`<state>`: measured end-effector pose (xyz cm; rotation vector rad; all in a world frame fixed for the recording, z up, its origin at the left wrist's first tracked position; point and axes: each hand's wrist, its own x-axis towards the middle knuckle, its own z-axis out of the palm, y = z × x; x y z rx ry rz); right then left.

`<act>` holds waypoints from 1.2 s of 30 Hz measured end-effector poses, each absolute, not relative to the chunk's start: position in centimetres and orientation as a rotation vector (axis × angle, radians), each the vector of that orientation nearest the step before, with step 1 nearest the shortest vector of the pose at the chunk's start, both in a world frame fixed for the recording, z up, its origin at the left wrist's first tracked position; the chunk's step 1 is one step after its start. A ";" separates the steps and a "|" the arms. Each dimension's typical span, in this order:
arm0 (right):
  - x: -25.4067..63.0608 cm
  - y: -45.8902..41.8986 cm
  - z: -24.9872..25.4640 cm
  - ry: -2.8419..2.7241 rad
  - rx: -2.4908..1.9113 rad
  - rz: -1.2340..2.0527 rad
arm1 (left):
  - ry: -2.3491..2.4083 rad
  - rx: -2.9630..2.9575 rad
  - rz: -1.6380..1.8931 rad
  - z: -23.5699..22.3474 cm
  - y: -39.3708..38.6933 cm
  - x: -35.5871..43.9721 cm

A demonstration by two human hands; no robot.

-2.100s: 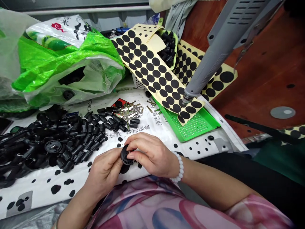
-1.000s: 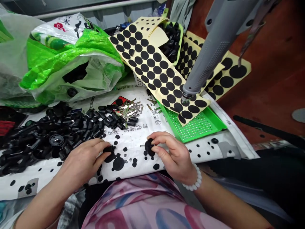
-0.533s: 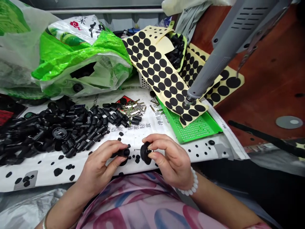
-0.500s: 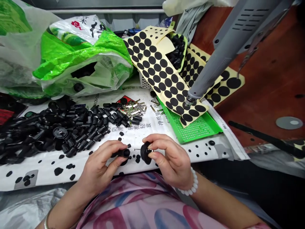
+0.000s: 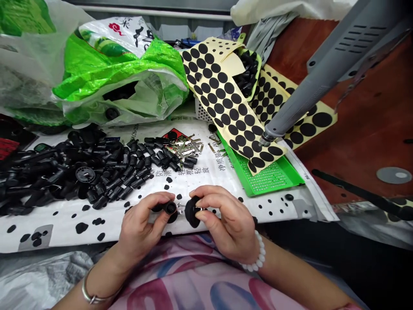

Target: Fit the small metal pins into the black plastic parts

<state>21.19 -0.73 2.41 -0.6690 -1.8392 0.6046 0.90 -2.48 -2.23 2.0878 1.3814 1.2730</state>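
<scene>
Between finger and thumb, my left hand (image 5: 142, 224) grips a small black plastic sleeve (image 5: 170, 208), its round open end turned to the right. Facing it, my right hand (image 5: 226, 219) pinches a black round cap (image 5: 192, 212) with thin metal prongs that point left at the sleeve. A narrow gap lies between the two parts, and the prong tips are close to the sleeve's mouth. Behind my left hand spreads a pile of black plastic parts (image 5: 119, 168). Small metal strips (image 5: 185, 147) lie beyond it on the white sheet.
A grey electric screwdriver (image 5: 290, 107) hangs at the right over sheets of black round stickers (image 5: 222, 94) and a green tray (image 5: 274, 176). Green and clear plastic bags (image 5: 125, 69) stand at the back left. Loose black discs (image 5: 81, 227) dot the white sheet's front.
The black cap has come slightly left, nearer the sleeve, and the sleeve's open end is turned more toward me. Both hands keep their grip. The camera view has shifted slightly.
</scene>
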 end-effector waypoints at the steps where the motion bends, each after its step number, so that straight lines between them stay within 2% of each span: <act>1: 21.1 -0.7 2.4 -1.844 -0.665 0.610 | 1.416 2.154 1.242 -2.2 -2.5 0.9; 7: 20.8 -0.6 2.2 -1.869 -0.653 0.598 | 1.429 2.416 1.154 -1.7 -2.4 0.5; 16: 20.5 0.0 1.9 -1.827 -0.668 0.601 | 1.190 1.358 1.193 -0.2 -2.4 1.2; 26: 20.6 1.4 3.6 -2.025 -0.452 0.616 | 0.769 0.995 1.004 -0.8 -2.7 -0.5; 36: 19.6 1.7 2.4 -2.196 -0.340 0.619 | 0.800 0.982 0.770 -0.2 -2.4 -0.5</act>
